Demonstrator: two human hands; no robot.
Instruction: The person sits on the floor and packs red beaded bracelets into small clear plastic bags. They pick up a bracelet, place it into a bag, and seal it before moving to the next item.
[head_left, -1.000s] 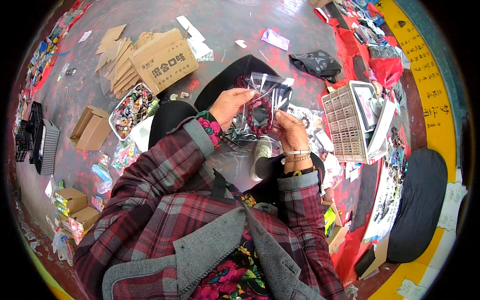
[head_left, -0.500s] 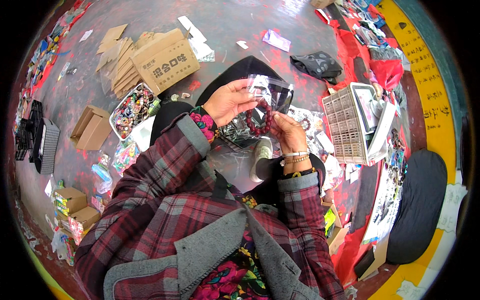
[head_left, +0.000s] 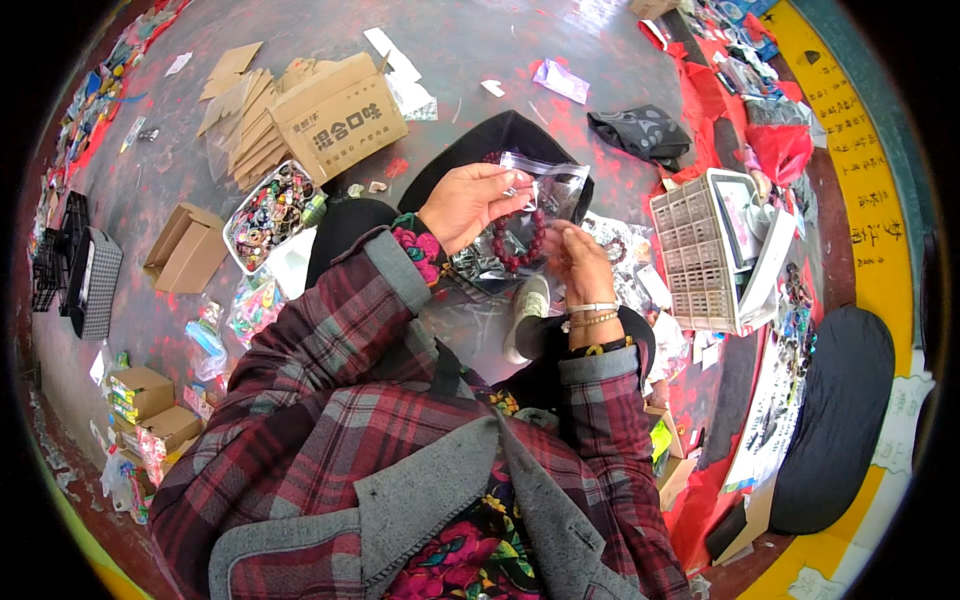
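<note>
In front of me, my left hand [head_left: 470, 207] is pinched shut on a clear plastic bag [head_left: 566, 182], with its fingertips at the bag's upper left. A bracelet of dark red beads [head_left: 512, 264] hangs in a loop below those fingers. Whether it lies inside the bag or against it, I cannot tell. My right hand [head_left: 582, 268] is beside the loop's right side, its fingers curled and smeared, so their grip is unclear. Beneath both hands is a black container [head_left: 437, 172] with shiny clear plastic bags in it.
To the left stand a white basket [head_left: 232, 238] of mixed bracelets, an open cardboard box [head_left: 187, 248] and a larger carton [head_left: 340, 118] beside flattened cardboard. A beige plastic crate [head_left: 690, 250] is at right. Farther right lies a black cushion [head_left: 838, 420].
My right hand's fingers have drawn slightly away from the beads and changed shape. My left hand keeps its pinch, and the bag's top edge now sits a little lower. The whole view has shifted slightly.
</note>
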